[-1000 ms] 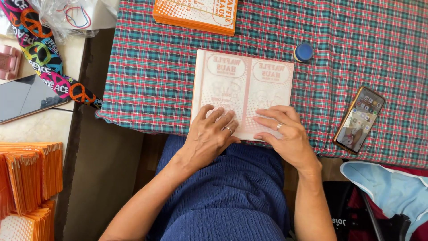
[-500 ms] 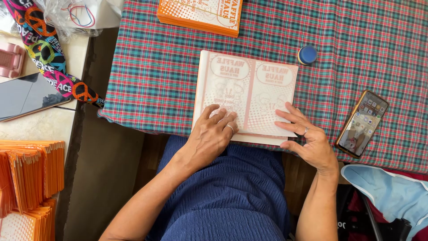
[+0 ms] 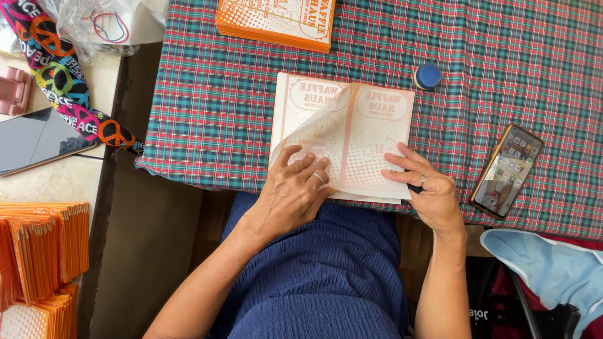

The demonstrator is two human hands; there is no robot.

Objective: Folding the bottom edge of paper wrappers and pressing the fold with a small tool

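A stack of flat white paper sheets with orange print lies on the plaid tablecloth near the front edge. My left hand presses on the lower left of the stack and curls the top sheet's left part upward. My right hand, a ring on one finger, rests with spread fingers on the stack's lower right corner. Neither hand grips anything fully closed.
A stack of orange printed sheets sits at the table's far edge. A small blue round cap and a phone lie to the right. On the left are a side counter with a tablet, a colourful strap, and orange folded stacks.
My right hand slid from the stack's middle to its lower right corner. My left hand began lifting and curling the top sheet's left side.
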